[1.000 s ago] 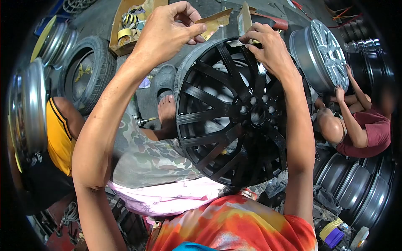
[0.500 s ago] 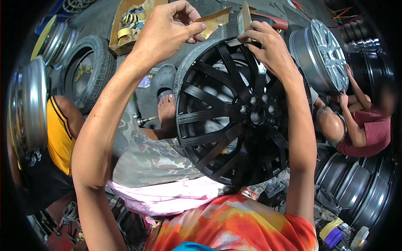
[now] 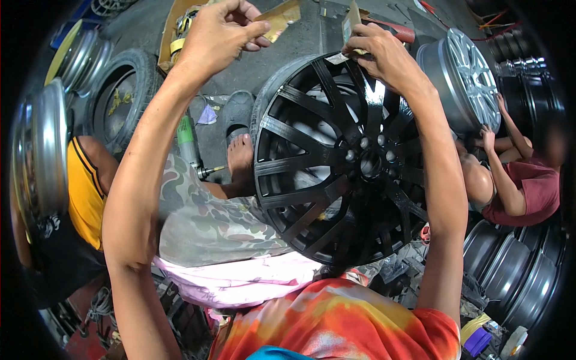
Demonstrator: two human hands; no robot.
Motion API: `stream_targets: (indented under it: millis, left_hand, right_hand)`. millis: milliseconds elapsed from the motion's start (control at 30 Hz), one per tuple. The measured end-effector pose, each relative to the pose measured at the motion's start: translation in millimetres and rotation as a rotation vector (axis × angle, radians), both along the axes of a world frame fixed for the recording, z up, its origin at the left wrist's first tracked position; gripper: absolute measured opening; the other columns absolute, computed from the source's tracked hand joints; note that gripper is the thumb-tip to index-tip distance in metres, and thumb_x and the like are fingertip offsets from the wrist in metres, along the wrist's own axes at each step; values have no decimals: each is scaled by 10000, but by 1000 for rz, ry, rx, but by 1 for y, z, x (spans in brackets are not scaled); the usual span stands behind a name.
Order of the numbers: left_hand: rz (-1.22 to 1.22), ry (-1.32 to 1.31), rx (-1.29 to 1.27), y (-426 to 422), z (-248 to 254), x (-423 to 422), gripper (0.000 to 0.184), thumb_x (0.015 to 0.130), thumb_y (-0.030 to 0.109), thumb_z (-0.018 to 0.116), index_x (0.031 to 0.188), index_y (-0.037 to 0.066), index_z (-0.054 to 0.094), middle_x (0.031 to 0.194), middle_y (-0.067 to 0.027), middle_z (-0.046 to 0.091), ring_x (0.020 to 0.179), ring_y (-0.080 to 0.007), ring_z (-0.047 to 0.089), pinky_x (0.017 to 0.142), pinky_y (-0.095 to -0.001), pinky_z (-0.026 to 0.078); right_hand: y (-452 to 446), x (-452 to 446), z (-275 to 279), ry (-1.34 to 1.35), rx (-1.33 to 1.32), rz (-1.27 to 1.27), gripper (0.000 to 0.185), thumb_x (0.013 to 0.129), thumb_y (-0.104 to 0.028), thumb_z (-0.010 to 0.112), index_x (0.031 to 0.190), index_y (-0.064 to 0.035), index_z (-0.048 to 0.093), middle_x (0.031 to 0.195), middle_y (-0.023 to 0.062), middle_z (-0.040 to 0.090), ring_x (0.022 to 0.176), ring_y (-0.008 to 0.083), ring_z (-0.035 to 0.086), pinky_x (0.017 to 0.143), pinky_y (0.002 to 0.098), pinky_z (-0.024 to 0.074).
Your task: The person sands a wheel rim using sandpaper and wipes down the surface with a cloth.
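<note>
Our left hand (image 3: pixel 223 33) has moved up and to the left since the earlier frame, and the brown sheet (image 3: pixel 282 23) has gone with it. Our two hands are farther apart now. Our left hand pinches the sheet between thumb and fingers, and the sheet sticks out toward our right hand (image 3: pixel 382 54). Our right hand has its fingers bent, and they pinch a pale bit (image 3: pixel 337 58) at the top edge of the black wheel (image 3: pixel 339 157). That wheel sits below our right hand, close to our legs. Just past the right fingers a card (image 3: pixel 348 27) stands up, and we cannot tell if they touch it.

Partly hidden by our left wrist is a box (image 3: pixel 164 54). Below our left hand, on the floor, we see a grey slipper (image 3: pixel 241 107), a bare foot (image 3: pixel 241 156) and a green tool (image 3: pixel 186 144). Left of our left arm is a tire (image 3: pixel 135 65). Right of our right hand is a silver wheel (image 3: pixel 474 78), and a person in a red shirt (image 3: pixel 517 189) has both hands up by its edge
</note>
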State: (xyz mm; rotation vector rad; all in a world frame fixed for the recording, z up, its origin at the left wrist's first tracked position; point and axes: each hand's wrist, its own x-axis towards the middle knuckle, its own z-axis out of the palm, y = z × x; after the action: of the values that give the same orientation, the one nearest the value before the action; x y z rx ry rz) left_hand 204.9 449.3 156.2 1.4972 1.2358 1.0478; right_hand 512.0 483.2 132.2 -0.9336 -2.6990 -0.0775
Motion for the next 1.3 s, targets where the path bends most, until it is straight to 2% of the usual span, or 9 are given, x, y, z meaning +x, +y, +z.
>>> stream_targets:
  millis: [167,400,700,767,967,1100,1300]
  left_hand:
    - [98,49,-28,6,-6,-15,120,928,13,697,889,32,585,764,-94,710,617,-106,660,536,-231,517]
    - [82,41,-41,4,-3,-12,109,931,19,691,892,38,592,768,-92,718,618,-106,658,541,-225,513]
    - [77,51,-49,3,-4,-11,98,935,26,688,910,35,593,780,-92,720,636,-104,658,566,-226,517]
    - [64,37,-44,4,-6,-12,98,936,30,687,912,34,593,783,-92,720,637,-104,655,568,-228,518]
    - [59,74,-24,3,-3,-9,102,937,22,687,915,29,588,786,-96,717,645,-111,659,579,-228,522]
    - [46,17,-31,3,-4,-7,110,937,22,692,916,25,585,789,-103,716,648,-119,664,585,-234,529]
    - [44,28,-32,3,-6,-8,114,940,26,695,917,20,583,792,-105,715,654,-123,668,590,-237,535]
  right_hand:
    - [0,9,-7,28,9,3,264,753,-30,748,1013,-37,702,1078,115,632,1044,336,609,932,439,504]
    - [-10,5,1,69,1,-22,243,771,-33,742,1009,-45,695,1055,99,616,1038,317,592,935,442,496]
    - [-1,2,-4,36,35,36,298,734,-8,759,1023,-48,696,1056,93,603,1017,311,585,916,437,497]
    - [-2,3,-2,11,8,5,262,792,-16,708,1051,-24,669,1076,103,592,1069,336,565,943,453,484]
    - [-15,-8,17,5,-50,5,270,786,-6,711,1052,-28,665,1084,105,585,1085,335,564,962,453,481]
    - [-5,-2,3,0,-32,6,263,791,-20,713,1050,-31,665,1102,107,586,1097,334,563,971,451,482]
    - [-10,-1,11,-39,-7,-18,276,790,-25,718,1061,-35,669,1129,102,591,1109,330,563,982,448,482]
